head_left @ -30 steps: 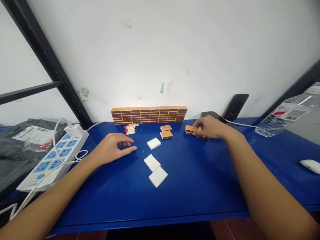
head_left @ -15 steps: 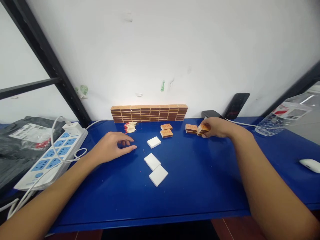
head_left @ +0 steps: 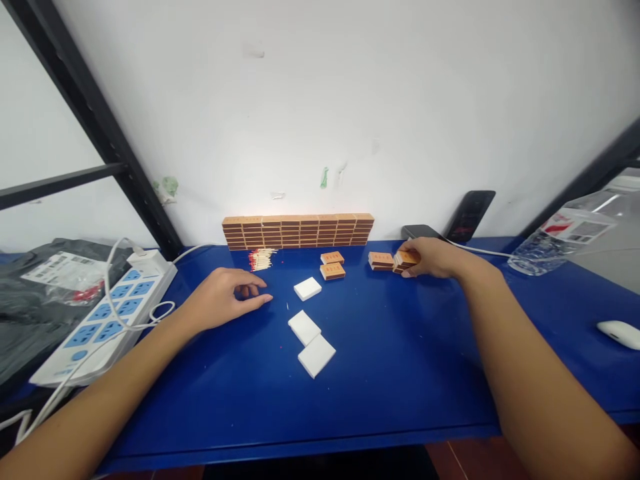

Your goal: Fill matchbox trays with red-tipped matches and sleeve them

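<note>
My right hand (head_left: 427,259) has its fingers closed round a small stack of matchboxes (head_left: 403,263) on the blue table. Just left of it stands another short stack of orange-topped matchboxes (head_left: 381,261). My left hand (head_left: 233,297) rests on the table holding nothing, thumb and fingers apart. Beyond its fingertips lies a pile of red-tipped matches (head_left: 262,259). Two more matchboxes (head_left: 333,271) sit near the middle. Several white box trays (head_left: 307,289) lie to the right of my left hand, two of them touching. A long wall of stacked matchboxes (head_left: 299,232) stands at the back.
A white power strip (head_left: 107,320) with cables and a dark plastic bag (head_left: 55,287) occupy the left. Behind my right hand are a dark phone (head_left: 470,215) and a black device (head_left: 417,231). A clear bottle (head_left: 565,240) and a white mouse (head_left: 620,333) are at right.
The matchboxes in my right hand have straightened slightly and sit a little apart from the neighbouring stack. My left hand is almost still. The view has shifted slightly.
</note>
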### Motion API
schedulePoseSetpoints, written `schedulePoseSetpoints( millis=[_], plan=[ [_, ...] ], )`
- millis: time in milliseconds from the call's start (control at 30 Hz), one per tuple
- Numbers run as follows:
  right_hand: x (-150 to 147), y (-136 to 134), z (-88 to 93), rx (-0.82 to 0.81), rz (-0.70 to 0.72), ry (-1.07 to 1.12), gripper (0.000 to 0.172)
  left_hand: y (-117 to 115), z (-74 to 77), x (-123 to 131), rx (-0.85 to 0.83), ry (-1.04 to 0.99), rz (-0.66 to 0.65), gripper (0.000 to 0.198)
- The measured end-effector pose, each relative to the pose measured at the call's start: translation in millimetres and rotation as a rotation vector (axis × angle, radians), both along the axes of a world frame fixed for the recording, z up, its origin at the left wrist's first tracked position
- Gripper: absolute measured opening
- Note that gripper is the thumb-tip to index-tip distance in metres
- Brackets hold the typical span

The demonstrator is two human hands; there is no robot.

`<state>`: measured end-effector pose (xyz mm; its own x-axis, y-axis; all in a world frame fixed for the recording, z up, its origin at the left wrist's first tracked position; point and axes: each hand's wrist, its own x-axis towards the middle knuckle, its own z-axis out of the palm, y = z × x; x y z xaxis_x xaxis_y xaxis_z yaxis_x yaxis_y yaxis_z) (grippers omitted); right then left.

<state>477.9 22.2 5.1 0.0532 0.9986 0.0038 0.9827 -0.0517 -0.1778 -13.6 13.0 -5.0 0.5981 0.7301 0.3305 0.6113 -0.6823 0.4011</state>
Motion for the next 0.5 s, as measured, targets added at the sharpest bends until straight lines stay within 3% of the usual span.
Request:
schedulePoseSetpoints(
  millis=[100,267,367,500],
  plan=[
    [-1,0,0.3,-0.116,-0.017,-0.012,0.047,2,-0.9,-1,-0.007,0.004,0.01,0.037],
    [4,-3,3.5,-0.13,-0.017,-0.019,0.037,3,-2.8,-2,-0.01,0.012,0.008,0.037],
    [14,3,11.3,-0.067,0.003,0.001,0.029,5,-3.7,-4,-0.019,0.008,0.02,0.036],
    [13,37,19.4,0.099,-0.003,-0.065,0.028,6,-3.7,-5,-0.047,0.017,0.045,0.037]
  ],
)
